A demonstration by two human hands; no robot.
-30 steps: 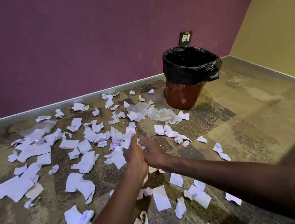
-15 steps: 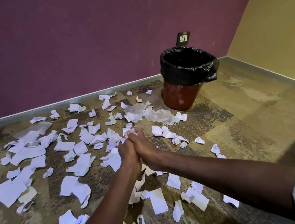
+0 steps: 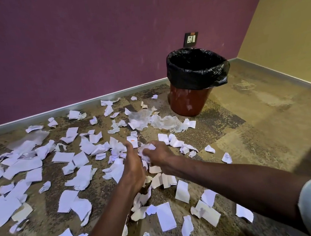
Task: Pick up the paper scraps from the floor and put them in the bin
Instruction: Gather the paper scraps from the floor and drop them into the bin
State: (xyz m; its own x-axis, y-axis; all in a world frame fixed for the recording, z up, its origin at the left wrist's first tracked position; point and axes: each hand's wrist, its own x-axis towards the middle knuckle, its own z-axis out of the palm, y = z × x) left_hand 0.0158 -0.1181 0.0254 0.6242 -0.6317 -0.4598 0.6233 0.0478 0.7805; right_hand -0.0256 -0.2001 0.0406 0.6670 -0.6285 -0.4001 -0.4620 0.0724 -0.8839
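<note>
The right hand (image 3: pixel 158 153) grips a crumpled wad of white paper (image 3: pixel 146 151), fingers curled round it, above the mottled brown-and-tan carpet floor (image 3: pixel 255 133). The left hand (image 3: pixel 134 166) is just beside the right hand, on its left, with the back of the hand toward the camera and the fingers loosely extended toward the wad; whether the fingers touch the paper cannot be told. Torn white paper scraps (image 3: pixel 76 173) lie scattered over the floor to the left of both hands, beneath the forearms and beyond the fingertips. Beyond the right hand lies a sheet of crinkled translucent plastic film (image 3: pixel 167 122), near the base of the bin. The round reddish-brown plastic bin (image 3: pixel 189 103) stands upright well beyond and to the right of the right hand, fitted with a black plastic liner bag (image 3: pixel 198 76) folded over the rim. Behind the bin, a dark-framed wall socket (image 3: pixel 190 39) is mounted on the purple wall (image 3: pixel 88 48). A yellow wall (image 3: pixel 290 30) meets the purple wall at the corner, to the right of the bin.
</note>
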